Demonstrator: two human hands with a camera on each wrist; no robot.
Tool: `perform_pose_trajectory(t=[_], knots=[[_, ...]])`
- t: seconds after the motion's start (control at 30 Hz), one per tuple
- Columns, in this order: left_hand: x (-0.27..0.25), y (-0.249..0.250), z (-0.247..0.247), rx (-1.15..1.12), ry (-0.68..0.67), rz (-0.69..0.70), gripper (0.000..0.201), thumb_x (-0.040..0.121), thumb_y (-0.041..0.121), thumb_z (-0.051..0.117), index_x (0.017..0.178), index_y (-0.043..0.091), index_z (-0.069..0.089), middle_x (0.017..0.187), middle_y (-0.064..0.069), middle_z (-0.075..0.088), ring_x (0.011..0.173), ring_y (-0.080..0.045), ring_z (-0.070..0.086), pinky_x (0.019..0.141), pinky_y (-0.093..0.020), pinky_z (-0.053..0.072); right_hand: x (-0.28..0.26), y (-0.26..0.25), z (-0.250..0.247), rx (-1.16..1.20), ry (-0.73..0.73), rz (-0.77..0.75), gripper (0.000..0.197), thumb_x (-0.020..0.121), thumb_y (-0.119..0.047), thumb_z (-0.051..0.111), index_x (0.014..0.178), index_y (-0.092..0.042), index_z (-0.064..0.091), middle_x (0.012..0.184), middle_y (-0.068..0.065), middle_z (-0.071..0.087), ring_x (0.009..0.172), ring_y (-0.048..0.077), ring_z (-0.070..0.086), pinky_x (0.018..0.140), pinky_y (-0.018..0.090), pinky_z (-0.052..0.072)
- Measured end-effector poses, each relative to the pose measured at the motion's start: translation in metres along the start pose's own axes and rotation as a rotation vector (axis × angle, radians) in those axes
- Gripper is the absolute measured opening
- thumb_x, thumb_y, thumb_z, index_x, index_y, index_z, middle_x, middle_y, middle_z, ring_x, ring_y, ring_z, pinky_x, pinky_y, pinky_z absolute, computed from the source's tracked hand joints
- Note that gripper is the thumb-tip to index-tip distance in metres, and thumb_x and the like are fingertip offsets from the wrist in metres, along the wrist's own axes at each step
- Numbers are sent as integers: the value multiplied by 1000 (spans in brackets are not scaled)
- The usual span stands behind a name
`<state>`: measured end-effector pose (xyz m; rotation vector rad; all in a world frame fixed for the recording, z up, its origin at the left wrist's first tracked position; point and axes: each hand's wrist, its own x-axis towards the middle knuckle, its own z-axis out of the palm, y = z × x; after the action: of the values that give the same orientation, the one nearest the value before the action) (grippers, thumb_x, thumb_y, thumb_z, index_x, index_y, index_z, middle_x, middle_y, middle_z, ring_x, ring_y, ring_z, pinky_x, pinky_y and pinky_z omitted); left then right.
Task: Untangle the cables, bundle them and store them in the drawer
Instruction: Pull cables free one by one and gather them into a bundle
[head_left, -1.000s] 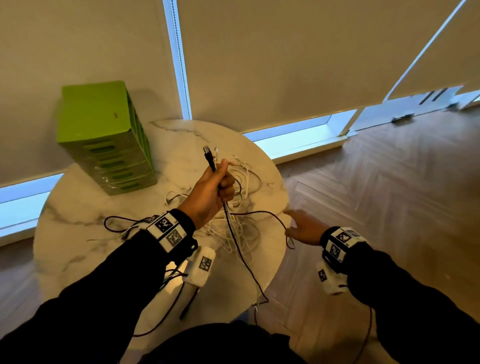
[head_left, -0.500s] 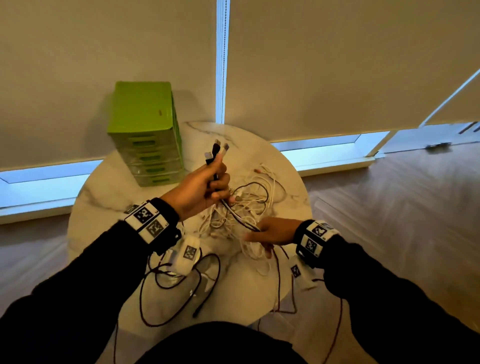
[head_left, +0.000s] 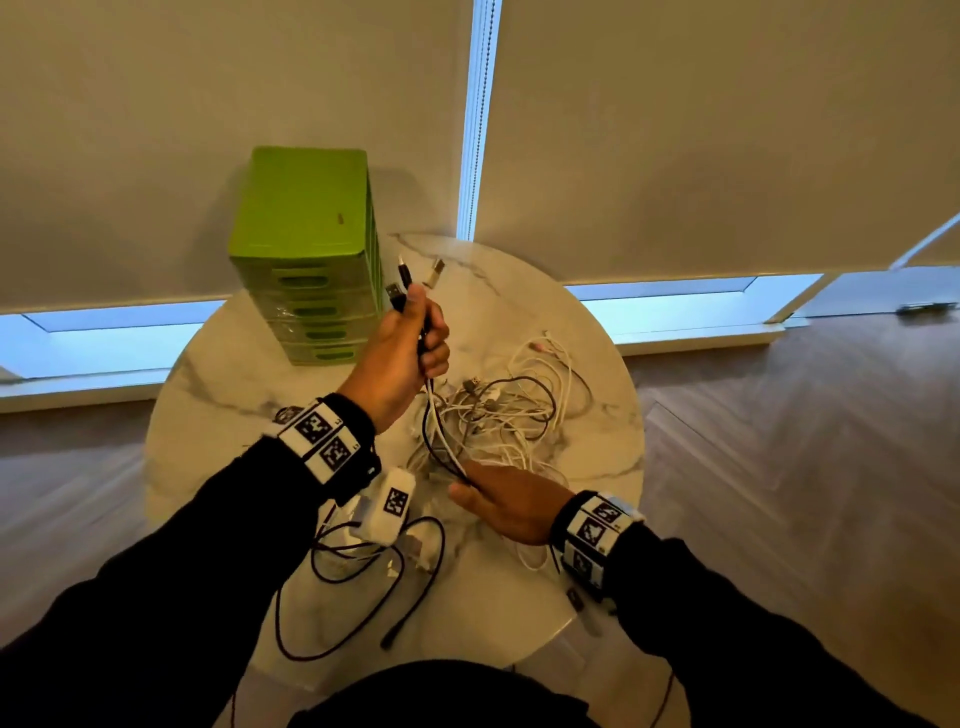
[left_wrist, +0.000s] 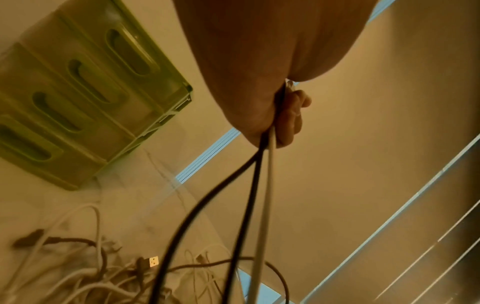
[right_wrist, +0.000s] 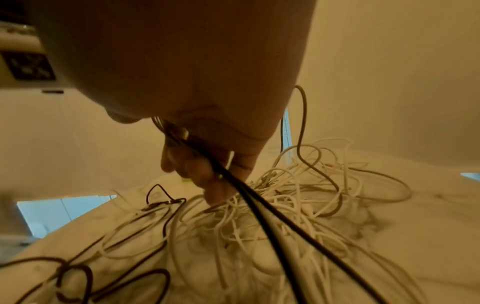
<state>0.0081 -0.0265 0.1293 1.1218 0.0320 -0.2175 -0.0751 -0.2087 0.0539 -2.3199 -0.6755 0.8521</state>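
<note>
My left hand is raised above the round marble table and grips the plug ends of three cables, two black and one white, in its fist. The plugs stick up past my thumb. The cables run down to my right hand, whose curled fingers hold the same strands low over the table. A tangled heap of white and dark cables lies just beyond my right hand. The green drawer unit stands at the table's back left, its drawers closed.
A loose black cable loops on the near part of the table under my left forearm. Roller blinds hang right behind the table. Wooden floor lies to the right, past the table's edge.
My right hand came in from the table's right edge and took hold of the cables below my left hand. My left hand now holds three plug ends instead of one, raised higher.
</note>
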Motion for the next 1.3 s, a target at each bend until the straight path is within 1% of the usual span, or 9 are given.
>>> perform_pose_trajectory(t=[0.23, 0.37, 0.47, 0.57, 0.67, 0.8, 0.9, 1.1, 1.3], knots=[[-4, -29, 16, 141, 0, -7, 41, 103, 45, 38, 83, 13, 53, 62, 5, 44, 55, -10, 41, 57, -23, 39, 22, -16, -34, 425, 316, -73, 49, 100, -34, 57, 143, -19, 39, 136, 4, 56, 120, 19, 58, 103, 43, 48], [-7, -29, 16, 383, 5, 32, 43, 105, 42, 36, 105, 10, 65, 78, 4, 67, 79, -15, 62, 72, -24, 53, 29, -28, -47, 571, 333, -88, 20, 105, -25, 47, 122, -14, 49, 91, 2, 63, 76, 21, 65, 72, 44, 55], [-4, -21, 9, 317, 10, -20, 49, 99, 53, 36, 123, 21, 64, 99, -1, 75, 96, -18, 67, 88, -32, 54, 22, -29, -48, 550, 399, -102, 22, 107, -35, 41, 116, -19, 52, 72, -19, 53, 63, 0, 50, 64, 31, 45], [-4, -19, 7, 170, -29, -161, 62, 92, 62, 35, 103, 19, 78, 94, -11, 72, 84, -23, 62, 72, -34, 49, 20, -29, -50, 580, 417, -87, 26, 108, -40, 37, 104, -23, 57, 64, -28, 53, 57, -5, 49, 62, 23, 36], [-4, -18, 10, 72, -62, -207, 72, 98, 58, 29, 117, 2, 71, 90, -8, 72, 69, -16, 58, 57, -27, 42, 18, -30, -51, 607, 448, -108, 35, 107, -42, 34, 93, -20, 57, 60, -17, 47, 53, 0, 41, 58, 26, 34], [-6, -19, 15, -92, -7, -164, 55, 106, 46, 31, 111, 11, 73, 90, -8, 69, 66, -13, 60, 41, -25, 40, 16, -31, -51, 715, 402, -105, 39, 108, -42, 35, 96, -11, 54, 60, -9, 35, 49, 8, 32, 49, 28, 31], [-7, -22, 19, -222, 52, -106, 34, 106, 39, 37, 126, 12, 45, 91, -7, 70, 59, -13, 55, 35, -24, 40, 14, -36, -52, 754, 364, -106, 38, 108, -39, 36, 94, -8, 53, 59, -4, 32, 47, 13, 32, 49, 31, 38], [-12, -19, 18, -206, 47, -34, 19, 107, 30, 37, 125, 24, 33, 88, -10, 69, 57, -16, 52, 52, -26, 48, 2, -41, -56, 855, 174, -87, 38, 109, -31, 35, 93, -3, 54, 58, 7, 32, 48, 20, 37, 52, 30, 42], [-13, -18, 15, -171, 7, -43, 36, 107, 37, 33, 141, 28, 32, 116, -18, 70, 61, -21, 60, 59, -32, 53, -4, -45, -55, 831, 302, -57, 38, 109, -25, 35, 92, 1, 57, 58, 13, 43, 60, 30, 51, 61, 28, 50]])
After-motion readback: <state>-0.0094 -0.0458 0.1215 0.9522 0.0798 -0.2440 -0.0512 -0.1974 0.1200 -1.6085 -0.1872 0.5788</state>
